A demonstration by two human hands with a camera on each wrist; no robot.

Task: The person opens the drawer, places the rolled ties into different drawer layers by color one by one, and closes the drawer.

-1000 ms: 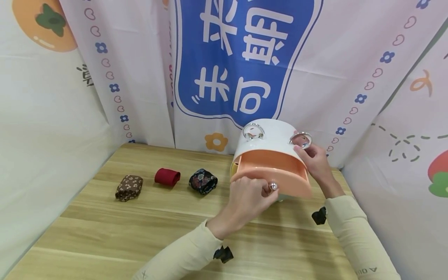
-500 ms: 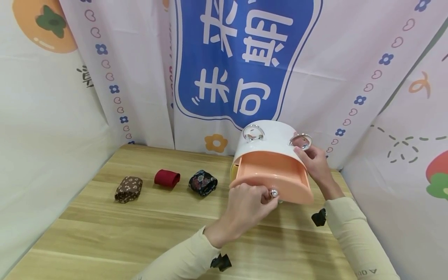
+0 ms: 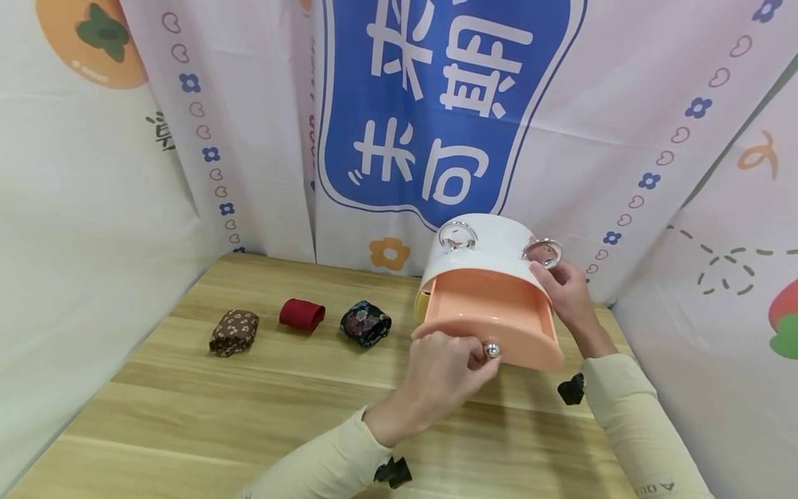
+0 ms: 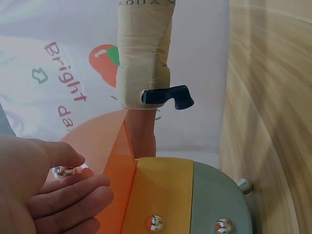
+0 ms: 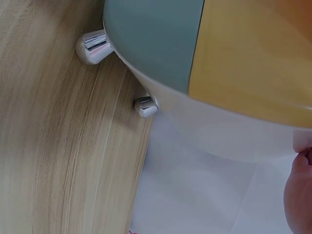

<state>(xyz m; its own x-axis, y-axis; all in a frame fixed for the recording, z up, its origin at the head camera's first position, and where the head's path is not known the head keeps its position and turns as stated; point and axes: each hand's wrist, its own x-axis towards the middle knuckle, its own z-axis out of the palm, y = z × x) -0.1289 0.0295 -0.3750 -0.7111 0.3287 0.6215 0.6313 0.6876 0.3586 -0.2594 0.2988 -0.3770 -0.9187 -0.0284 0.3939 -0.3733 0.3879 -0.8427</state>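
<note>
A small white cabinet (image 3: 492, 242) with two silver rings on top stands at the back right. Its orange top drawer (image 3: 486, 301) is pulled well out, with its inside floor bare. My left hand (image 3: 436, 378) pinches the silver knob (image 3: 492, 350) of that drawer. With thumb in front and fingers behind, my right hand (image 3: 570, 301) grips the cabinet's top right side by a ring (image 3: 542, 253). In the left wrist view, a yellow drawer (image 4: 158, 195) and a green one (image 4: 219, 200) sit closed below. The right wrist view shows fingertips of my right hand (image 5: 300, 195) against the white side.
Three rolled cloths lie left of the cabinet: brown floral (image 3: 234, 333), red (image 3: 302, 315) and dark floral (image 3: 365, 324). Printed fabric walls (image 3: 268, 173) close off the wooden table (image 3: 249, 416) at the back and sides. Silver feet (image 5: 95, 47) raise the cabinet.
The orange drawer has slid farther out toward me, and my left hand has moved with its knob. My right hand keeps its grip on the cabinet.
</note>
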